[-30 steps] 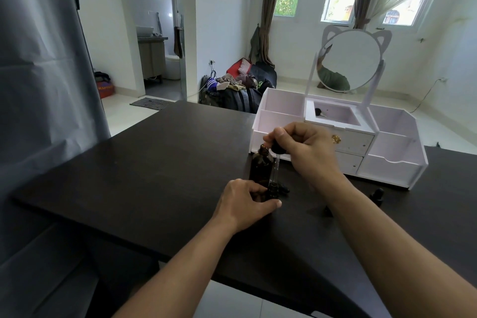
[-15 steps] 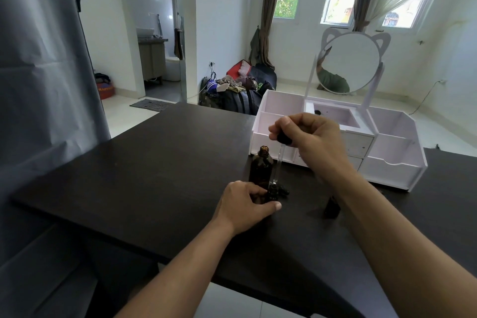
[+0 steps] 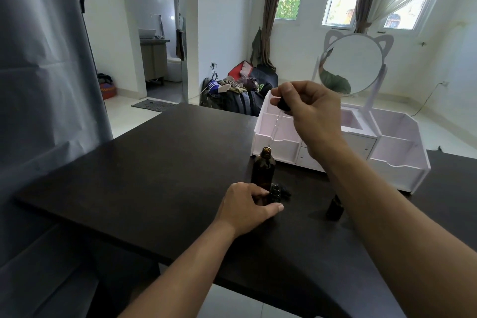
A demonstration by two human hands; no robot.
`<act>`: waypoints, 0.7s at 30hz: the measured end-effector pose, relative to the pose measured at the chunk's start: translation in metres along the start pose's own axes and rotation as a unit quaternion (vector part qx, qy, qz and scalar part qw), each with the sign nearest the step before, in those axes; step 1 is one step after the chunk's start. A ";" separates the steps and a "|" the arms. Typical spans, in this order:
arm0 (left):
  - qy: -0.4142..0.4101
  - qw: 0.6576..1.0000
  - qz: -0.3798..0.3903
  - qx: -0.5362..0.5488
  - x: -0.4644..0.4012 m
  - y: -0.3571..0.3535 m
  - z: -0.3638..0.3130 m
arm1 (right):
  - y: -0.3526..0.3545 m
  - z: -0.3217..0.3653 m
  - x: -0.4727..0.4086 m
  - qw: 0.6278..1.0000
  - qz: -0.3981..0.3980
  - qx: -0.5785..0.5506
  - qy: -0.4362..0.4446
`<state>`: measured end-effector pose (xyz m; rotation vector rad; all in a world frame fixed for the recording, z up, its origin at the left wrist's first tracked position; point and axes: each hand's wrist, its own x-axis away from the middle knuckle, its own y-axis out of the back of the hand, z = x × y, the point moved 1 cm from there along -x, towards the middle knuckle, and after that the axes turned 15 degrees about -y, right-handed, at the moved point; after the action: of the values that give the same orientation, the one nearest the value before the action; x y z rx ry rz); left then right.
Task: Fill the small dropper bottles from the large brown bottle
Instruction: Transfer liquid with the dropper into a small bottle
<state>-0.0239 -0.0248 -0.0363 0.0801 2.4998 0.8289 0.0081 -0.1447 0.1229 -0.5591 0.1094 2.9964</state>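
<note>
Head view: nearest on the dark table (image 3: 144, 168), the left hand (image 3: 246, 208) rests on the table top with its fingers curled round a small dropper bottle (image 3: 275, 193), which stands upright with its open mouth up; the thumb lies straight in front of it. Just behind this bottle, touching or almost touching, stands the large brown bottle (image 3: 263, 169), also upright, long axis vertical, mouth open. A dark cap (image 3: 285, 191) lies on the table just right of the small bottle. Further right, another small dark bottle (image 3: 335, 207) stands partly hidden by the right forearm. Above the large bottle, the right hand (image 3: 309, 111) pinches the black bulb of a dropper (image 3: 277, 121) between thumb and fingers. The glass tube is tilted, bulb up and to the right, tip down and to the left, just over the mouth of the large bottle. Compared with 0.5 s ago, the right hand is higher and the tip has left the small bottle for the large one; the left hand has not moved. Behind stands a white organizer (image 3: 397, 162) with a cat-ear mirror (image 3: 351, 64).
</note>
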 end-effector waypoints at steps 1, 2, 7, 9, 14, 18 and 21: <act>0.006 1.000 0.001 0.000 0.000 0.000 0.000 | -0.002 -0.002 0.000 1.000 0.003 0.000 -0.004; 0.014 1.000 0.003 0.000 0.000 0.001 -0.001 | -0.003 -0.005 0.001 1.000 0.009 -0.004 -0.010; 0.039 0.999 0.006 -0.010 -0.002 0.003 -0.004 | -0.010 -0.028 0.004 0.998 0.028 0.029 -0.051; 0.039 0.999 0.000 -0.006 -0.001 0.003 -0.005 | -0.010 -0.040 0.005 0.996 0.037 0.049 -0.072; 0.035 0.999 -0.002 0.015 0.002 0.005 -0.008 | -0.013 -0.063 0.009 0.992 0.057 0.054 -0.101; 0.039 0.999 0.004 0.027 0.002 0.005 -0.008 | -0.013 -0.076 0.011 0.991 0.056 0.077 -0.093; 0.039 0.999 0.008 0.035 0.002 0.005 -0.008 | -0.013 -0.079 0.012 0.992 0.052 0.073 -0.089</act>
<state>-0.0300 -0.0248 -0.0293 0.0940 2.6050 0.7647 0.0264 -0.1376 0.0439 -0.2780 0.3520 3.0878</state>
